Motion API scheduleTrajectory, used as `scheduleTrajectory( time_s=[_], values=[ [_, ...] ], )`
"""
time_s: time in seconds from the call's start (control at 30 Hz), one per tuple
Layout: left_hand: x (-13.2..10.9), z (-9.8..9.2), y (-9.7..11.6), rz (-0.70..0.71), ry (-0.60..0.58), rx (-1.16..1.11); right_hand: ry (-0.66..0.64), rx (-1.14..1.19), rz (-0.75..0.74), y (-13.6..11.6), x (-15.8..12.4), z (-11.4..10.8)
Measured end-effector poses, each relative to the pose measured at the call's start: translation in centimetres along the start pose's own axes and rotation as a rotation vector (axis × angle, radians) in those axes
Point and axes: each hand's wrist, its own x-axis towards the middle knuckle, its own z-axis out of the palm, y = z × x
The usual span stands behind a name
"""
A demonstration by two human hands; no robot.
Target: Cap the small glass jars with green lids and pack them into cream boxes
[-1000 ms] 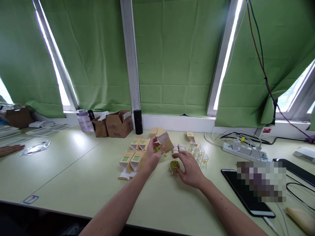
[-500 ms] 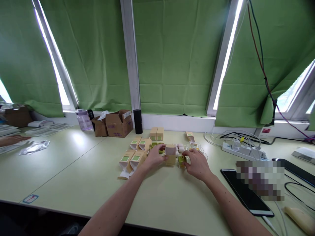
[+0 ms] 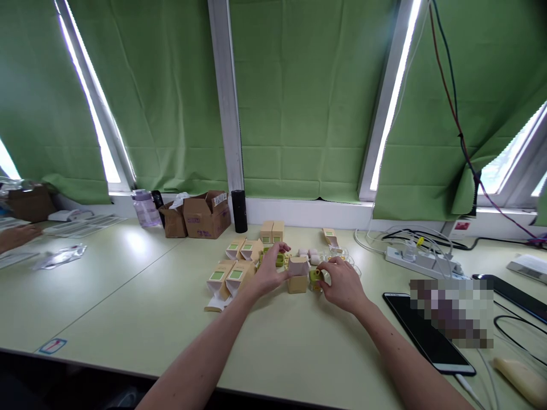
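A small kraft carton point(image 3: 297, 283) with its pale flap raised stands on the table between my hands. My left hand point(image 3: 268, 273) is beside its left side, fingers spread and the thumb at or very near the carton. Just right of the carton, my right hand point(image 3: 342, 285) pinches a small green-topped piece point(image 3: 315, 278) that looks partly clear below; its exact kind is too small to tell. Behind my left fingers lie some small green pieces point(image 3: 280, 260), partly hidden. Several cartons with green labels point(image 3: 240, 272) lie open to the left. Small pinkish-white pieces point(image 3: 315, 259) sit behind the carton.
Two closed cartons point(image 3: 272, 231) stand farther back, near a black cylinder point(image 3: 240, 211) and brown cardboard boxes point(image 3: 207, 215). Right are a power strip point(image 3: 421, 265), cables and a phone point(image 3: 427, 330). Another person's hand point(image 3: 19, 236) rests at far left.
My left fingers have opened away from the carton, which now stands slightly nearer me with its flap tilted differently. My right hand stays almost still with the green-topped piece. The other person's hand shifted left.
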Motion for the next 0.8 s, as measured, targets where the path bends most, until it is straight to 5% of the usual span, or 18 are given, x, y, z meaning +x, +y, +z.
scheduleTrajectory(
  time_s=[0.17,0.4,0.8],
  values=[
    [-0.2,-0.3,1.1,0.131,0.014,-0.014,-0.028,-0.009,0.014,-0.2,0.0,-0.2],
    [-0.1,0.6,-0.3,0.122,0.005,0.103,-0.058,-0.015,0.025,-0.6,-0.1,-0.5],
    [0.6,1.5,-1.2,-0.142,0.037,-0.165,0.012,0.05,0.0,0.3,0.1,0.5]
  ],
)
